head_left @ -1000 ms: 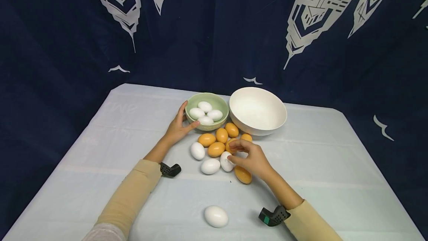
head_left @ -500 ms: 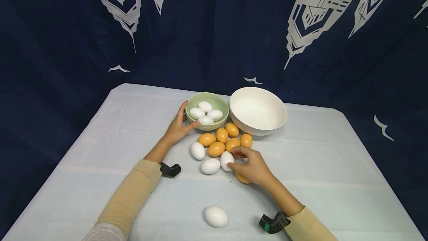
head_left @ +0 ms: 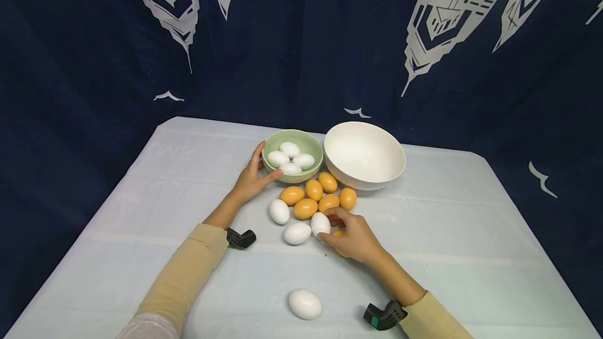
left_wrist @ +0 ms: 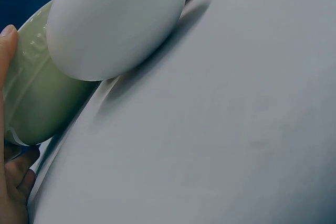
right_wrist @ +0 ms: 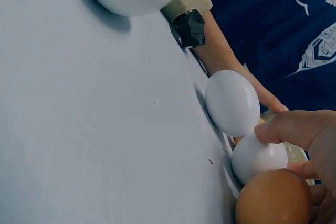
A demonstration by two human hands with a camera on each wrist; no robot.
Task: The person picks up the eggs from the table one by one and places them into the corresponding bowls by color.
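Observation:
My left hand holds the light green bowl from its left side, thumb at the near rim. Several white eggs lie inside that bowl. Farther forward on the table, my right hand pinches a white egg between thumb and fingers; the right wrist view shows the thumb tip on this egg. Mostly hidden under the right hand is an orange egg. Two more white eggs, one at the left and one nearer, lie beside the held one.
A larger white bowl stands right of the green one. Several orange eggs are clustered in front of the bowls. One white egg lies alone near the front of the white-covered table. A dark blue curtain hangs behind.
My right hand has come down around the white egg, its thumb and fingers closing on it and covering more of the orange egg beneath. The left hand stays on the green bowl.

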